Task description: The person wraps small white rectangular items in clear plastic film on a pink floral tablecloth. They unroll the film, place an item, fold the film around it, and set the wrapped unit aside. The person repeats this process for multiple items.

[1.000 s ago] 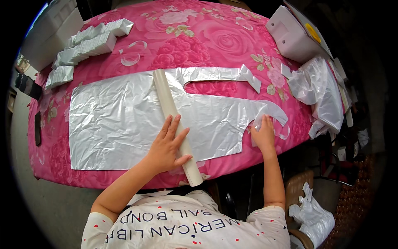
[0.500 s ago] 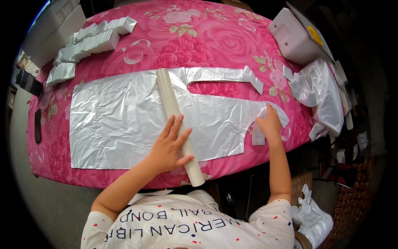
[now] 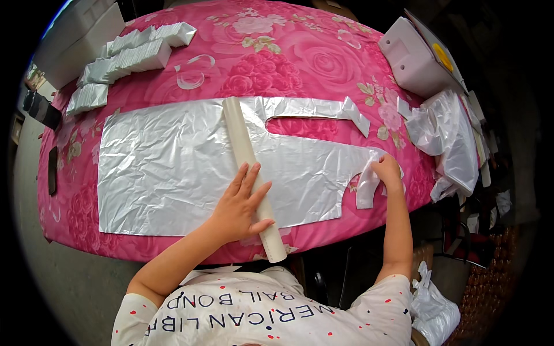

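Note:
A thin, shiny white plastic apron (image 3: 161,167) lies spread over the table, somewhat wrinkled, with a long slot cut between two straps at its right end. Across its middle rests a pale, smooth tube (image 3: 241,138), slanting toward the table's near edge. My left hand (image 3: 238,209) lies on the tube's near half with the fingers spread and the thumb apart. At the right end my right hand (image 3: 389,172) pinches the nearer strap, whose loose end hangs down in a curve onto the cloth. The other strap's tip is folded over.
A pink rose-patterned cloth (image 3: 323,52) covers the table. Folded white packets (image 3: 138,57) stand in rows at the far left beside foam boxes (image 3: 81,46). A white foam box (image 3: 412,57) and a clear plastic bag (image 3: 447,132) sit at the right edge. A dark flat object (image 3: 52,170) lies left.
My right hand has moved slightly right and nearer to me, still pinching the strap, and the strap's end has shifted with it. My left hand stays on the tube.

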Demonstrator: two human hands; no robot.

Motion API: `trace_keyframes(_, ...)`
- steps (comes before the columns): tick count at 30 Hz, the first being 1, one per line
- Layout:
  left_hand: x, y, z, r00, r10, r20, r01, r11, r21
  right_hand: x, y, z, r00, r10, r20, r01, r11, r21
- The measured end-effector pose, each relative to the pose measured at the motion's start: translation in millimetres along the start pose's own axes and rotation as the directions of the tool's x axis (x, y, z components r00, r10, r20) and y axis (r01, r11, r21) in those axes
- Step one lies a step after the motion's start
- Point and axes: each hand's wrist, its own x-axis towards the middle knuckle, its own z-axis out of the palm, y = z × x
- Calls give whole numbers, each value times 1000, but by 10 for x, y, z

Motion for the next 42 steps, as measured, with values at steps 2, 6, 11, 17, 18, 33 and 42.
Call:
trace_keyframes(2, -3, -1, 3, 1000, 4, 2, -4, 1000, -7, -68, -21, -98, 985, -26, 171, -10, 979, 203)
trace_keyframes(6, -11, -10, 8, 1000, -5, 1, 5, 1000, -6, -584, -403, -301, 703, -562, 436, -102, 527, 844)
trace_keyframes(11, -20, 1, -3, 1000, -10, 4, 10, 1000, 9, -759, -750, -246, 710, -638, 299, 38, 459, 888)
trace_keyframes(17, 12, 9, -1, 1000, 0, 8, 0, 1000, 11, 27, -534, 123, 791, -593, -153, 608, 731, 309)
trace_keyframes(18, 8, 8, 0, 1000, -8, 9, 8, 1000, 15, 109, -581, 118, 775, -617, -136, 628, 730, 270)
trace_keyframes(33, -5, 15, 7, 998, -41, 38, 39, 999, 35, 375, -339, -283, 700, -437, 565, 581, 809, -94)
trace_keyframes(42, 5, 25, -14, 999, -29, 27, 28, 998, 64, 488, 770, -424, 912, -177, 371, 261, 947, -190)
